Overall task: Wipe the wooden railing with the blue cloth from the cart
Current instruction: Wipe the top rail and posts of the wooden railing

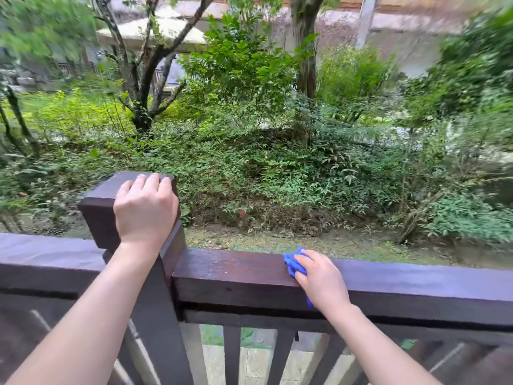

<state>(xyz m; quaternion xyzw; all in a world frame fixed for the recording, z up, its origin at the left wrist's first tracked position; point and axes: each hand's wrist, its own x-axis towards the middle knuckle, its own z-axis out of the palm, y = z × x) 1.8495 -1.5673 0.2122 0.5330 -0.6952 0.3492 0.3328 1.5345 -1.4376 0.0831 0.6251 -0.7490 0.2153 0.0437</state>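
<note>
Outdoor deck edge, looking over a dark-stained wooden railing into a garden.

Right hand is on the top rail, right of the post. Its fingers are curled over a bunched blue cloth and clamp it down against the wood. The cloth sticks out past the fingertips on the rail's top face, and a small corner shows under the heel of the hand on the near face.

Left hand is on the post cap, fingers bent over the top and near corner, gripping it.

Surface: the rail stretch between post and cloth reads darker brown and glossy; right of the hand it's paler with a greyish-violet sheen. The section left of the post looks the same pale tone.

Below the rail are vertical balusters, with pale paving visible through the gaps.

Beyond is a strip of bare mossy ground, then dense green shrubs and a forked tree. A building sits behind, but it's too blurred for detail.
</note>
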